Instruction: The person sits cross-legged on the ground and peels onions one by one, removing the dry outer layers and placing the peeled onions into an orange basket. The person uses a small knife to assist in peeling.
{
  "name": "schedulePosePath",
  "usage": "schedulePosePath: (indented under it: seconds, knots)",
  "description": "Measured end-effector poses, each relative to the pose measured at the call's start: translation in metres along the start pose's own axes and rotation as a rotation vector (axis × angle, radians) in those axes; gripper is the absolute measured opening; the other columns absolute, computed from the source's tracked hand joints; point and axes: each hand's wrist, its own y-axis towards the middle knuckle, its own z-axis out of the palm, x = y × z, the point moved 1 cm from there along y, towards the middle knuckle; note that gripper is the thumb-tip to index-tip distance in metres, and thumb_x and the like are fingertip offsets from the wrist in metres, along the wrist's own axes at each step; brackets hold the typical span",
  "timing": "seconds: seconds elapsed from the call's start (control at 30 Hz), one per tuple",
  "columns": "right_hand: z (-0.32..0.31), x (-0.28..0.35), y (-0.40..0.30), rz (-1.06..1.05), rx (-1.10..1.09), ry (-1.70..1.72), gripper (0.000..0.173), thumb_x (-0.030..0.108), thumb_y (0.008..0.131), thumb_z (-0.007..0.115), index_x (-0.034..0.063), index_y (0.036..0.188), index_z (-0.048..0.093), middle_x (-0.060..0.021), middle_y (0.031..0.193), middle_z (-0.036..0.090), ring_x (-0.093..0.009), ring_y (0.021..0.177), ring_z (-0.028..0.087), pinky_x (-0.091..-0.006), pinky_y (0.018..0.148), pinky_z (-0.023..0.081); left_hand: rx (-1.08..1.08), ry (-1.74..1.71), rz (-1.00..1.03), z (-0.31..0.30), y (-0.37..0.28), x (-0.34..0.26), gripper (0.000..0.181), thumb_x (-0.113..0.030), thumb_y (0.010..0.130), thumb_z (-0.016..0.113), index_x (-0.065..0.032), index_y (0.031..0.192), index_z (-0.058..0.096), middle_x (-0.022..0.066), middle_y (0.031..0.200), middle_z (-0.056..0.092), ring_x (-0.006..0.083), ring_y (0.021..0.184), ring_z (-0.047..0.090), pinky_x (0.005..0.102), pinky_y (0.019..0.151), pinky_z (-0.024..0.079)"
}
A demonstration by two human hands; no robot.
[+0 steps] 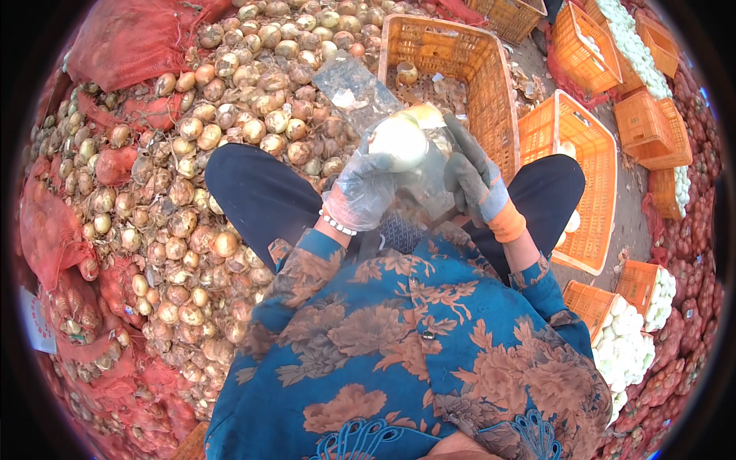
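Observation:
A mostly peeled white onion rests in my left hand, which wears a clear plastic glove. A flap of brownish onion skin stands out from its upper right side. My right hand, in a grey-coated work glove with an orange cuff, has its fingertips at the end of that flap and appears to pinch it. Its lower fingers are curled, and what they may hold is hidden. Beneath the hands lies a dirty grey board with scraps of skin on it.
Unpeeled onions are heaped to my left, among red mesh sacks. An orange plastic crate with skin scraps stands ahead. Another crate at my right holds a few peeled onions. Farther right are crates of peeled onions and stacked filled sacks.

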Motion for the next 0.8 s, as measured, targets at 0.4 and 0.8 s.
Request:
schedulePosePath:
  seconds: [0.4, 0.8]
  knots:
    - [0.039, -0.001, 0.003, -0.306, 0.018, -0.52, 0.059, 0.02, 0.105, 0.06, 0.0099, 0.161, 0.043, -0.0224, 0.135, 0.067, -0.033, 0.122, 0.067, -0.0381, 0.102, 0.05, -0.076, -0.088, 0.162, -0.022, 0.011, 0.026, 0.064, -0.033, 0.095, 0.078, -0.0084, 0.147, 0.051, 0.0114, 0.14, 0.062, 0.0274, 0.127, 0.061, 0.0435, 0.112, 0.05]
    - [0.042, -0.01, 0.005, -0.058, -0.005, -0.127, 0.058, 0.016, 0.109, 0.055, 0.0054, 0.163, 0.037, -0.0048, 0.148, 0.06, -0.006, 0.089, 0.054, -0.0236, 0.081, 0.049, -0.31, 0.318, 0.299, 0.004, 0.012, 0.006, 0.062, 0.004, 0.082, 0.078, -0.0067, 0.138, 0.053, 0.0075, 0.128, 0.066, 0.0208, 0.115, 0.067, 0.0337, 0.097, 0.059]
